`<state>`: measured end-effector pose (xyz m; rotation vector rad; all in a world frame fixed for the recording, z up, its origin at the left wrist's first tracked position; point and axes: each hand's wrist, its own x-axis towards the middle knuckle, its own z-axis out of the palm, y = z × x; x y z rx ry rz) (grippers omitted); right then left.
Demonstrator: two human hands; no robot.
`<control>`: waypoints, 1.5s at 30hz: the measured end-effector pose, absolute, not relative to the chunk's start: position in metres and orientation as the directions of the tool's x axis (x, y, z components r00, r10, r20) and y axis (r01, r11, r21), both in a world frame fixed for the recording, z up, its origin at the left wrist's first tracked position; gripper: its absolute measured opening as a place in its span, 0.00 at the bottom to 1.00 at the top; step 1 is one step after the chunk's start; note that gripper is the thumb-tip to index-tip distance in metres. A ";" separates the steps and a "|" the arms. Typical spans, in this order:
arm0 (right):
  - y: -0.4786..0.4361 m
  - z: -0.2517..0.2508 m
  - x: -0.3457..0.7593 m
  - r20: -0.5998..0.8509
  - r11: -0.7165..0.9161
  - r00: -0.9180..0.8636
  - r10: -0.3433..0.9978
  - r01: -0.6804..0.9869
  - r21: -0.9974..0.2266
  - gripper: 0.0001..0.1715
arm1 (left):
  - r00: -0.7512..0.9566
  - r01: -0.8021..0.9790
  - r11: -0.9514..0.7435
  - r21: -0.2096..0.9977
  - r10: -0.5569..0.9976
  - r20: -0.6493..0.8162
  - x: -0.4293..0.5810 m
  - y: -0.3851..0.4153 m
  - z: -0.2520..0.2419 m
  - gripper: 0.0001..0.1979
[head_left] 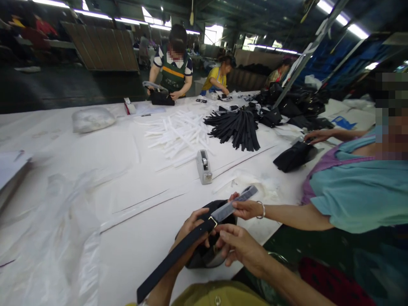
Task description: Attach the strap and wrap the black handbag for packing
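Observation:
A black strap (177, 253) with a gold-coloured buckle (213, 220) runs diagonally over a black bag (207, 259). Past the buckle, translucent wrapping (225, 210) covers the strap. My left hand (190, 227) lies under and around the strap at the bag's left side, its fingers partly hidden. Curled fingers of my right hand (239, 244) meet the strap's lower edge beside the buckle; their exact grip is partly hidden. A co-worker's hand (247, 209) with a bracelet reaches in from the right and pinches the wrapped end.
A tape dispenser (204, 167) stands beyond the bag. Farther back lie white strips (177, 131), a fan of black straps (237, 127) and piled black bags (288, 110). Clear plastic (70, 225) covers the left side. The co-worker's other hand (318, 136) touches another black bag (295, 156).

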<state>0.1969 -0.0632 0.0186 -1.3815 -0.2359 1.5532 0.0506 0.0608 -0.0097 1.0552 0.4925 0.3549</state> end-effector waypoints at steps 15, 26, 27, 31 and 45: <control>-0.060 -0.002 0.219 -0.639 -0.073 0.443 0.629 -0.784 -0.616 0.20 | 0.916 0.103 0.445 0.890 0.306 -0.260 0.053 0.071 -0.033 0.23; -0.067 -0.016 0.227 -0.596 -0.107 0.530 0.603 -0.687 -0.719 0.26 | 0.883 0.323 0.425 0.845 0.185 -0.431 0.066 0.065 0.012 0.17; -0.068 -0.017 0.227 -0.600 -0.111 0.532 0.597 -0.686 -0.719 0.26 | 0.883 0.337 0.401 0.852 0.180 -0.434 0.068 0.065 0.013 0.15; -0.072 -0.020 0.223 -0.606 -0.078 0.553 0.571 -0.699 -0.711 0.27 | 0.869 0.378 0.288 0.880 0.216 -0.444 0.072 0.066 0.004 0.15; -0.081 -0.013 0.219 -0.576 0.068 0.640 0.508 -0.697 -0.714 0.29 | 0.862 0.385 0.331 0.862 0.205 -0.463 0.065 0.070 0.000 0.16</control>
